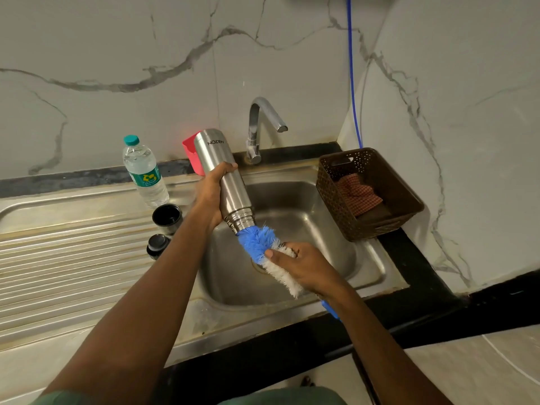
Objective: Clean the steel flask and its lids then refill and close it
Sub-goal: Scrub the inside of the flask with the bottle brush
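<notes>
My left hand (211, 197) grips the steel flask (226, 182) around its body, holding it tilted over the sink with the mouth pointing down toward me. A blue and white bottle brush (264, 247) sticks out of the flask's mouth. My right hand (304, 266) is closed on the brush's bristled shaft, and its blue handle end shows behind my wrist. Two dark lids rest on the drainboard left of the basin: a cup lid (167, 218) standing open side up, and a smaller stopper (157, 245) nearer to me.
The steel sink (336, 252) has a chrome tap (263, 127) at the back. A plastic water bottle (143, 171) stands on the drainboard. A red cup (191, 153) sits behind the flask. On the right counter is a brown basket (377, 194) holding a checked cloth.
</notes>
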